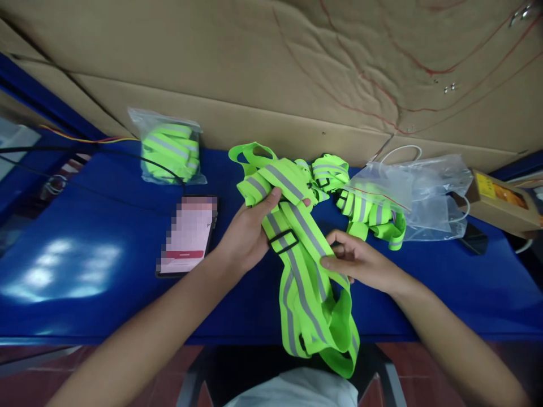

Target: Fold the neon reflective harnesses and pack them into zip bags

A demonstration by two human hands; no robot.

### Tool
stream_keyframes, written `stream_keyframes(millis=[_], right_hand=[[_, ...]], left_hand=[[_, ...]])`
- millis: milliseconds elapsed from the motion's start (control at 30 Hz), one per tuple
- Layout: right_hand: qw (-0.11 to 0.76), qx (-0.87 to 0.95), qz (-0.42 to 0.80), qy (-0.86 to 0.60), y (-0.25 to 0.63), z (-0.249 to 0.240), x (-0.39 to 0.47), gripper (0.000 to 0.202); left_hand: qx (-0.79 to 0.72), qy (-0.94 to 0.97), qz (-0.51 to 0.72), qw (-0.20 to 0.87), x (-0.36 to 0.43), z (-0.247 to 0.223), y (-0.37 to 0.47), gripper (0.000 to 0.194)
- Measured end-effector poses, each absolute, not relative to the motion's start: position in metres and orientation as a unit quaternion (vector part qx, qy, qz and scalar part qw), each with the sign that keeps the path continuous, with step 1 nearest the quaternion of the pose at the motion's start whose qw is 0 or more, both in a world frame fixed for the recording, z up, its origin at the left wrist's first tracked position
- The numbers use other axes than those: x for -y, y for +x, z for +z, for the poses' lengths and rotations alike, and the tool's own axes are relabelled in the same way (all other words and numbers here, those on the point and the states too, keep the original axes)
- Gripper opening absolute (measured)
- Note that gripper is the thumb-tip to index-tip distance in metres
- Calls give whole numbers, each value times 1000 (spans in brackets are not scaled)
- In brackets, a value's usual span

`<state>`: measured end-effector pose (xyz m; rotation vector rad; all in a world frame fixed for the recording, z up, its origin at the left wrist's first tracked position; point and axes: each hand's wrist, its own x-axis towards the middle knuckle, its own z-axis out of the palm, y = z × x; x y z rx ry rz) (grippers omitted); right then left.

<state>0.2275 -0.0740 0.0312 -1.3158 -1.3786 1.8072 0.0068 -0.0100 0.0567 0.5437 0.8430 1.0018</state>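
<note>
1. Two bare hands meet one long bundle of lime-green straps (pixel 297 277) with grey stripes; it lies across the left fingers and droops past the right ones, beyond the near edge of the blue table (pixel 106 299).
2. The left hand (pixel 250 237) is closed around the folded upper part, thumb on top.
3. The right hand (pixel 360 263) pinches one strap's edge between thumb and curled fingers.
4. A black buckle (pixel 284 241) sits on a strap between the two sets of fingers, nearer the left.
5. Left of the left fingers lies a lit phone (pixel 189 234), its screen partly pixelated; beyond it stands a clear bag of green straps (pixel 169 154).
6. Past the fingertips, a rolled green strap (pixel 330 172) rests near the cardboard (pixel 212 51).
7. Beyond the right fingers are more green straps (pixel 365 206), partly under clear plastic bags (pixel 436 198); farther right is a cardboard box (pixel 503 209).
</note>
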Motion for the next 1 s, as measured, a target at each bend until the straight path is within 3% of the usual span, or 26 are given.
stream_keyframes(millis=[233, 367, 467, 633, 867, 1000], right_hand=[[203, 486, 799, -291, 242, 39, 74, 43], [206, 466, 788, -345, 239, 35, 73, 41], [215, 460, 734, -451, 234, 28, 72, 40], [191, 538, 664, -482, 235, 22, 71, 39], [209, 724, 364, -548, 228, 21, 80, 46], [228, 773, 299, -511, 223, 27, 86, 52]], left_hand=[[-365, 266, 533, 715, -8, 54, -5, 32], [-334, 271, 590, 683, -21, 53, -15, 27], [-321, 274, 616, 665, -28, 52, -20, 23], [-333, 268, 625, 653, -31, 52, -22, 22], [-319, 289, 639, 637, -34, 50, -24, 25], [-332, 288, 638, 632, -33, 50, -23, 22]])
